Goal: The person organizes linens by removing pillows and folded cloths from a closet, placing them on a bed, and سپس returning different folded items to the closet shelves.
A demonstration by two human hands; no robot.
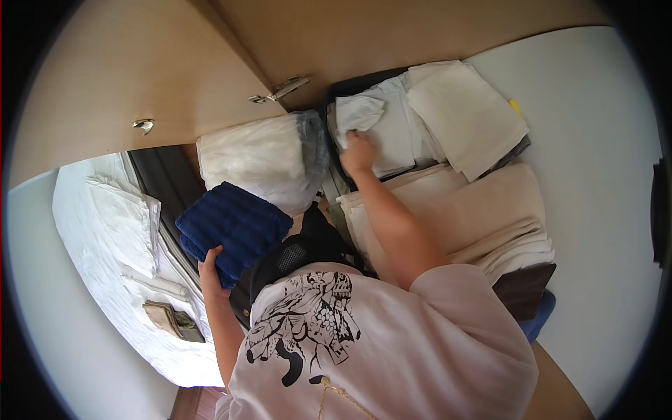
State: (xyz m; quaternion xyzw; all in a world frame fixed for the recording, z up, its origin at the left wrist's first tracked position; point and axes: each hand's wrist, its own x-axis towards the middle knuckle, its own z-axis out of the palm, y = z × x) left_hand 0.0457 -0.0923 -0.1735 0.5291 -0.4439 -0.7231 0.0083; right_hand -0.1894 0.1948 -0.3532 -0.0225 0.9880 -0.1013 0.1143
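Note:
My left hand (212, 266) grips the near edge of a folded navy-blue towel (234, 225) with a ribbed, plush look, thumb on top and the fingers hidden underneath. Farther off to the right, my right hand (360, 152) reaches into a dark open case (364, 82) of folded linen. Its fingers are curled on the corner of a small white folded cloth (360, 112), which lies on other pale folded cloths (396, 136). Beside that pile, a cream folded cloth (465, 119) lies at an angle and overhangs the case.
A clear bag of white bedding (255, 155) sits against the wooden cabinet (140, 63). Folded cream blankets (462, 210) are stacked beneath my right arm. At left, a white-covered bed (105, 262) holds white cloths and a small brown-green folded item (171, 320).

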